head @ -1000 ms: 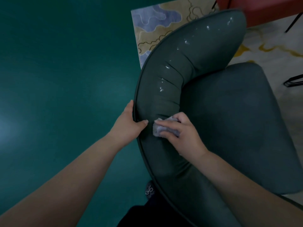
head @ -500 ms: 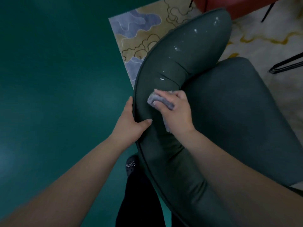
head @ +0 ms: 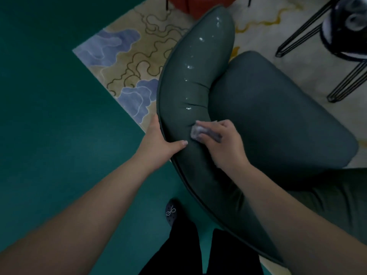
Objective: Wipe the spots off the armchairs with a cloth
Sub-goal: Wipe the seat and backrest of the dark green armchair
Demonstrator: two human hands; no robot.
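Two hands are working on the curved backrest (head: 190, 80) of a dark green armchair (head: 278, 124) in the head view. The right hand (head: 220, 141) is grasping a small grey cloth (head: 200, 132), fingers curled over it, and is pressing it against the backrest near the middle of the curve. The left hand (head: 158, 141) is gripping the outer edge of the backrest just left of the cloth, with the thumb lying across the padding and the fingers wrapping behind the rim, where they are hidden.

White spots (head: 187, 67) are showing in a loose line along the top of the backrest, running from just beyond the cloth out to the far tip.

The armchair is standing partly on a patterned rug (head: 129, 62) of beige, blue and dark wavy lines, and partly over a teal floor (head: 49, 116) that is filling the left side. Beyond the backrest's far tip a red seat (head: 198, 4) is sitting at the top edge. At far right, thin black metal legs (head: 301, 30) of another piece of furniture are standing on the rug.

Near the bottom, the person's dark trousers (head: 188, 247) and a dark shoe (head: 171, 212) with a small light bow mark are showing on the floor. No readable writing or brand is appearing anywhere.
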